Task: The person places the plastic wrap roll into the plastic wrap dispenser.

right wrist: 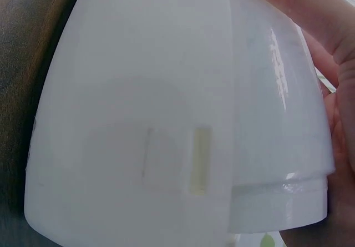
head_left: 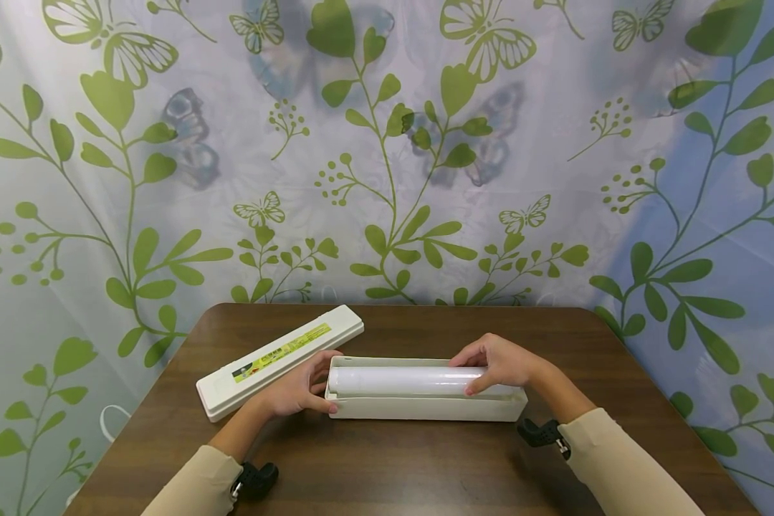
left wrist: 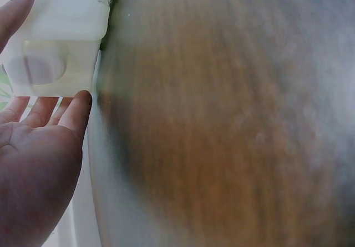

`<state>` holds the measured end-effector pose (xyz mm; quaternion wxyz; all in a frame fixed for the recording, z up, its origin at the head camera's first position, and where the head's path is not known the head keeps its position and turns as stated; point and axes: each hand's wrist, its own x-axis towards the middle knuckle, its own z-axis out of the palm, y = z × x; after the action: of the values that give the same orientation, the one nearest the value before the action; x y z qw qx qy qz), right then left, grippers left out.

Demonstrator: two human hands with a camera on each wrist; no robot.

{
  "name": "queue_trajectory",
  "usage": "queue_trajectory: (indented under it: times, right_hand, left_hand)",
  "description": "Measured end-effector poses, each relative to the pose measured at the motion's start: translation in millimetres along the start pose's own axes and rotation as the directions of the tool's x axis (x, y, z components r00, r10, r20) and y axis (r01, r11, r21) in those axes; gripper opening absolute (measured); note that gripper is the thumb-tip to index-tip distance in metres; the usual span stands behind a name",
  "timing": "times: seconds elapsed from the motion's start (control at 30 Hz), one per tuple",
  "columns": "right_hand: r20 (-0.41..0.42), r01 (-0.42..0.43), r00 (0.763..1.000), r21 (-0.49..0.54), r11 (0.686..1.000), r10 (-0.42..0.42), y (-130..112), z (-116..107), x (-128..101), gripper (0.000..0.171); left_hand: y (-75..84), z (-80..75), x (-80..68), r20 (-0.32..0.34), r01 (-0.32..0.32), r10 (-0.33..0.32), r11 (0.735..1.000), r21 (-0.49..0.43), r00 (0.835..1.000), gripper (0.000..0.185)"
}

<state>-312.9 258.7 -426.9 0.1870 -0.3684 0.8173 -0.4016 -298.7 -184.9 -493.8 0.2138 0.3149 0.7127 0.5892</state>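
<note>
On the table lies a long, narrow, white open-topped box point(head_left: 426, 410) holding a white, glossy roll of what looks like plastic wrap point(head_left: 387, 380). My left hand point(head_left: 297, 388) grips the box's left end, thumb at the front corner and fingers toward the back. That pale end wall point(left wrist: 83, 69) shows between thumb and fingertips in the left wrist view. Near the roll's right end, my right hand point(head_left: 499, 360) holds it from above, thumb on the front side and fingers behind. The right wrist view shows the roll point(right wrist: 277, 119) standing above the box's side wall point(right wrist: 127, 91).
A long white lid point(head_left: 297, 340) with a yellow-green label lies slantwise behind and left of the box. Dark brown wood forms the tabletop point(head_left: 426, 473). Behind its far edge hangs a curtain point(head_left: 419, 201) printed with leaves and butterflies. Each wrist wears a black band point(head_left: 540, 432).
</note>
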Motion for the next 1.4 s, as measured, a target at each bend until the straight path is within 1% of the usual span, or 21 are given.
queue_trajectory:
  times: [0.27,0.37,0.53,0.6,0.83,0.93,1.17,1.27,1.4]
  right_hand:
    - [0.019,-0.005,1.000,0.008,1.000,0.004,0,0,1,0.045]
    - [0.021,-0.003,1.000,-0.003,1.000,0.003,0,0,1,0.044]
    - [0.020,0.005,1.000,-0.035,0.999,-0.004,-1,1,2,0.042]
    - [0.009,0.014,1.000,-0.056,0.998,-0.014,-2,1,2,0.041]
    - [-0.044,0.035,0.998,-0.113,0.993,-0.040,1,2,-1,0.041]
    - [-0.075,0.031,0.996,-0.138,0.990,-0.042,0,4,-2,0.040]
    - [-0.138,0.001,0.990,-0.246,0.969,-0.036,1,8,-6,0.041]
    - [-0.161,-0.011,0.987,-0.256,0.967,-0.031,3,9,-7,0.040]
    - [-0.184,0.016,0.981,-0.270,0.963,-0.068,6,12,-8,0.038]
  left_hand:
    - [-1.1,-0.2,0.9,0.004,-0.005,0.005,1.000,0.002,1.000,0.090]
    - [-0.2,-0.4,0.5,0.002,0.003,-0.003,1.000,0.000,1.000,0.091]
    - [0.5,0.3,0.5,0.001,-0.008,0.008,1.000,-0.002,1.000,0.090]
    - [0.2,0.5,0.7,0.003,-0.016,0.016,1.000,-0.001,1.000,0.090]
    - [1.8,0.9,0.3,0.002,-0.005,0.005,1.000,-0.006,1.000,0.090]
    - [2.6,0.9,-0.1,0.003,-0.009,0.009,1.000,-0.009,1.000,0.089]
    - [0.4,1.4,0.4,-0.003,-0.007,0.007,1.000,0.002,1.000,0.088]
    - [-0.1,1.6,0.1,-0.004,-0.002,0.002,1.000,0.007,1.000,0.087]
    - [0.4,2.0,-0.6,-0.006,0.007,-0.007,1.000,0.008,1.000,0.087]
